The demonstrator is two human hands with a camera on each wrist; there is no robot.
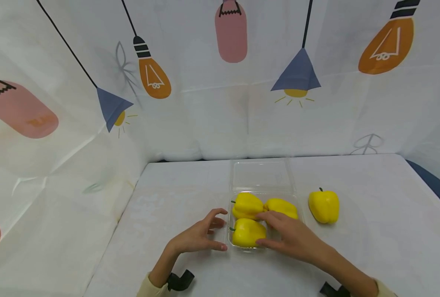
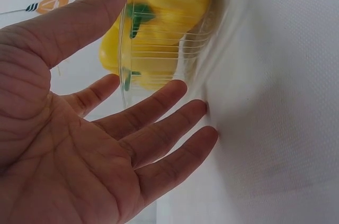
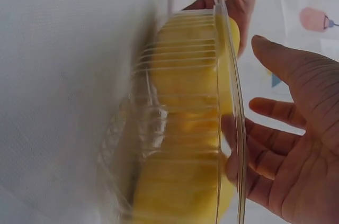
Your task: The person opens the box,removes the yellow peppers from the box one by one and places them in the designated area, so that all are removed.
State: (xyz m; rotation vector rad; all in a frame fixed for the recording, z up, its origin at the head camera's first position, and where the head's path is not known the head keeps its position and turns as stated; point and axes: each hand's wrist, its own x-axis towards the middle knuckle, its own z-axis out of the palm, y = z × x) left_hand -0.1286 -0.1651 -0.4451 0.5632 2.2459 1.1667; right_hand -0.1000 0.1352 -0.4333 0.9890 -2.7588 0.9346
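Clear plastic container (image 1: 247, 249) sat mid-surface, lid (image 1: 260, 175) folded back toward the printed backdrop (image 1: 212, 119). Three yellow bell peppers were inside: rear-left pepper (image 1: 247, 205), rear-right pepper (image 1: 283, 206), front-left pepper (image 1: 248, 233). Stems on the rear-left and front-left ones pointed to the left hand's side. Front-right part of the container was mostly covered by the right hand.

Fourth pepper (image 1: 324, 207) was on the white surface (image 1: 182, 185), outside the container, just beyond its right side. Stem end faced the backdrop.

Left hand (image 1: 199, 234): wide, fingers spread and softly bent, thumb well apart from them, palm facing the container's left wall. Nothing in its grasp. Left wrist view showed the thumb tip overlapping the rim; couldn't tell whether it touched.

Right hand (image 1: 292, 235): also wide, reached in over the right side of the container. Index fingertip was by the rear-left pepper, thumb tip at the right edge of the front-left pepper. Right wrist view had a clear gap between thumb and fingers, with some fingertips seen through the clear wall. No pepper in its grip; contact with any pepper, can't tell.

Rest of scene: black wrist mounts (image 1: 180, 280) on both arms, pale sleeves (image 1: 152, 287) behind them. Backdrop was white with hanging lamps and bulbs printed on it.
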